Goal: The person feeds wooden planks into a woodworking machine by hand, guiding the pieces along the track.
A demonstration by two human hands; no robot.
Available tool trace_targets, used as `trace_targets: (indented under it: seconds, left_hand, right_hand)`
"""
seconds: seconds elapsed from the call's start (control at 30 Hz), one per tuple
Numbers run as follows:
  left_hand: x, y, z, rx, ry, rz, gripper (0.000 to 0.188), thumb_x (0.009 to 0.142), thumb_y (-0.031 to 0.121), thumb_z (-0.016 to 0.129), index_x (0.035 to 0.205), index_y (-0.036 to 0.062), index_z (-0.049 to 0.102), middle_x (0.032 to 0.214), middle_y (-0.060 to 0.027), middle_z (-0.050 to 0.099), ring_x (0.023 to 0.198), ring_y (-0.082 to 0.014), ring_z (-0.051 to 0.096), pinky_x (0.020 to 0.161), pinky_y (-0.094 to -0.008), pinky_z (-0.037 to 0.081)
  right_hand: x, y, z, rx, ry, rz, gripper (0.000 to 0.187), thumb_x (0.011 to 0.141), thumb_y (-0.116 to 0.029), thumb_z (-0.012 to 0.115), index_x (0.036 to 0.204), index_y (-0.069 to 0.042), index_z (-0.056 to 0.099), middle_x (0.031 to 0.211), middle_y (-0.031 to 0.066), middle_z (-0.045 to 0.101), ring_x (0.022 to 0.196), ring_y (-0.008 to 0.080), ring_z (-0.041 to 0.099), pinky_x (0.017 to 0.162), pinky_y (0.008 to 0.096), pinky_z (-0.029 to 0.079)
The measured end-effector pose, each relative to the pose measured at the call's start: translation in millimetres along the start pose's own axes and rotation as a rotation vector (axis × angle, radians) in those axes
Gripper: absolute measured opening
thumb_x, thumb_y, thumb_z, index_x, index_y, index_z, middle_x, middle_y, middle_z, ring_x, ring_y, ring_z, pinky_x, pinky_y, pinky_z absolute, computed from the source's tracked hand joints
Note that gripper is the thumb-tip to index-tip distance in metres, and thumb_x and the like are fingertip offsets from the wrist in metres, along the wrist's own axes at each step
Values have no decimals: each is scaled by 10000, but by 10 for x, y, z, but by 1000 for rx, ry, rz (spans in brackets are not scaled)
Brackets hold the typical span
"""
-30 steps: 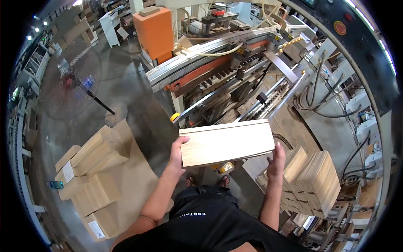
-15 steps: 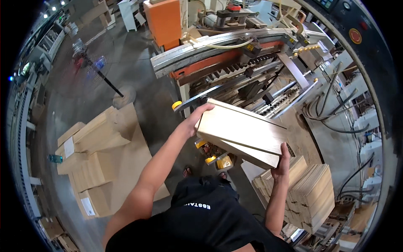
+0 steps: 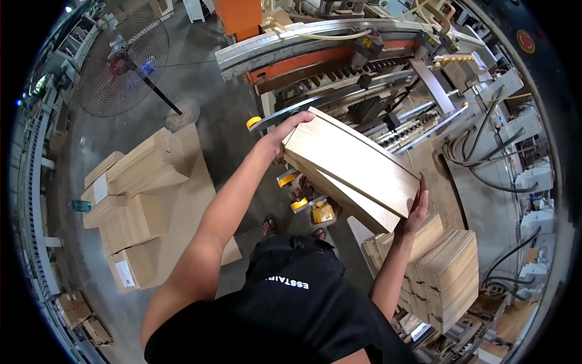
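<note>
Between both hands I carry a stack of pale wooden boards [image 3: 354, 164], tilted down to the right and held in the air in front of the machine. My left hand [image 3: 288, 133] is closed round the upper left end, thumb over the top edge. At the opposite end my right hand [image 3: 414, 208] presses its palm and fingers on the short side. One lower board is fanned out from under the upper ones. Below my right forearm stands a large pile of similar wooden boards [image 3: 445, 276]; it touches neither hand.
A long machine with a metal rail [image 3: 291, 45] and yellow-capped bars lies ahead. More wooden stacks [image 3: 136, 176] rest on a cardboard sheet [image 3: 188, 212] at left, near a standing fan [image 3: 124, 64]. Cables [image 3: 479, 151] hang at right. A red button [image 3: 525, 42] sits top right.
The stack of boards has moved up and slightly right, nearer the machine, with both hands still on it. My view has tilted, so the fan shows more fully.
</note>
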State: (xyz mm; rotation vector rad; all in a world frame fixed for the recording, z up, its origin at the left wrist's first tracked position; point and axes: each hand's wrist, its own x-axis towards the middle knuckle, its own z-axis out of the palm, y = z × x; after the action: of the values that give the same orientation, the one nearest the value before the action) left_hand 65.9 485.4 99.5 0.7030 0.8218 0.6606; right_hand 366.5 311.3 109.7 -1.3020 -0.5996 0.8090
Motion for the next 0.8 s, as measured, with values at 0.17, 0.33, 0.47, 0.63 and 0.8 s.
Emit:
trace_targets:
  seconds: [0.17, 0.33, 0.47, 0.63, 0.8]
  left_hand:
    - [-19, 10, 33, 112, 103, -22, 681, 758, 549, 638, 1187, 23, 578, 1142, -126, 623, 1000, -207, 610, 895, -315, 457]
    - [-128, 94, 83, 143, 136, -35, 709, 761, 576, 630, 1219, 39, 564, 1193, -128, 596, 1052, -213, 591, 916, -325, 447]
    - [-8, -86, -113, 102, 146, 35, 785, 765, 667, 602, 1268, 68, 539, 1233, -115, 580, 1119, -213, 559, 964, -334, 417]
    - [-306, -388, -226, 71, 143, 73, 968, 792, 834, 312, 1401, 91, 425, 1382, -84, 472, 1220, -221, 473, 1016, -358, 349]
    - [-441, -941, -480, 122, 68, 202, 866, 857, 753, 316, 1440, 113, 329, 1312, -72, 507, 1177, -188, 495, 973, -325, 367]
  right_hand:
    - [154, 280, -239, 208, -84, -41, 462, 943, -384, 481, 1233, -29, 531, 1326, 173, 500, 1153, 260, 518, 996, 391, 400]
    - [-136, 143, -18, 3, 76, 100, 385, 906, -297, 565, 1147, 1, 539, 1185, 164, 576, 962, 222, 595, 865, 347, 491]
    - [-344, -31, 81, 243, -96, 344, 478, 891, -321, 575, 1230, 11, 514, 1194, 148, 585, 1055, 247, 595, 899, 350, 487]
    - [-398, 15, 32, 181, -97, 304, 540, 886, -366, 565, 1267, 11, 496, 1214, 147, 582, 1088, 266, 587, 927, 375, 471]
    - [-526, 18, 177, 204, -212, 343, 589, 899, -396, 531, 1321, 7, 451, 1270, 150, 549, 1148, 271, 551, 969, 382, 435]
